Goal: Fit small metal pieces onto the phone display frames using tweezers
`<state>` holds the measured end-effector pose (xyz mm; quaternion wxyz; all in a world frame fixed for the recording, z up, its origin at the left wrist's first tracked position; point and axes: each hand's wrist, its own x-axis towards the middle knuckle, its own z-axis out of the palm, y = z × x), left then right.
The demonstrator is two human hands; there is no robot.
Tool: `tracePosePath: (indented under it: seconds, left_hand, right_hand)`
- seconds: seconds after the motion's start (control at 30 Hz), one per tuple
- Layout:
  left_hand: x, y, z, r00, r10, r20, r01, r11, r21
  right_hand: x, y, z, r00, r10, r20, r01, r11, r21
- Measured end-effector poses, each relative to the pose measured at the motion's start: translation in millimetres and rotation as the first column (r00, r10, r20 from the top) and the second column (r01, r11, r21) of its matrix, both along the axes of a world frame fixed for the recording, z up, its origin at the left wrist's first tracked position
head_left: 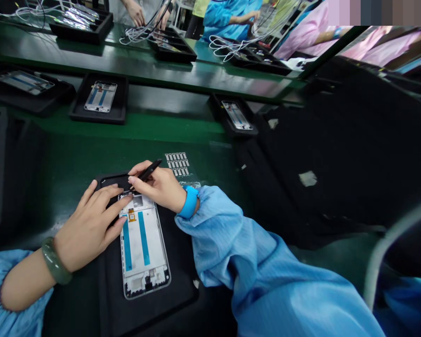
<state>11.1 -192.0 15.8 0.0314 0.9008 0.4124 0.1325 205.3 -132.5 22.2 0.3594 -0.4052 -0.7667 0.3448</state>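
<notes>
A silver phone frame (154,248) with two blue adhesive strips lies in a black foam tray (112,299). Its small orange flex cable (132,215) shows near the top. My left hand (94,215) rests with fingers spread over the upper left edge of the frame, fingertips touching it. My right hand (159,187) pinches black tweezers (150,170), pointed down at the frame's top edge. The tips are partly hidden by my fingers, so what they touch is unclear. Just beyond my right hand sits a sheet of small silver stickers (177,163).
More phone frames lie in black trays: one at the back (101,97), another at back left (24,82), a third at back right (236,114). Black foam sheets (337,154) pile up on the right. Across a raised green shelf (133,61), other people work among cables.
</notes>
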Motion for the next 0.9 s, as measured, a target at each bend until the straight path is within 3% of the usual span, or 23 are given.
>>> tracePosePath:
  seconds: [0.6,0.9]
  left_hand:
    - [-0.1,-0.3,0.6,1.0,0.001,0.004,-0.001,1.0,-0.006]
    - [-0.5,-0.3,0.2,1.0,-0.002,-0.001,0.002,1.0,-0.007]
  right_hand:
    - [0.4,0.5,0.7,1.0,-0.003,0.015,0.003,1.0,-0.017]
    - [-0.7,-1.7,3.3,0.999,-0.002,0.036,0.001,0.999,0.048]
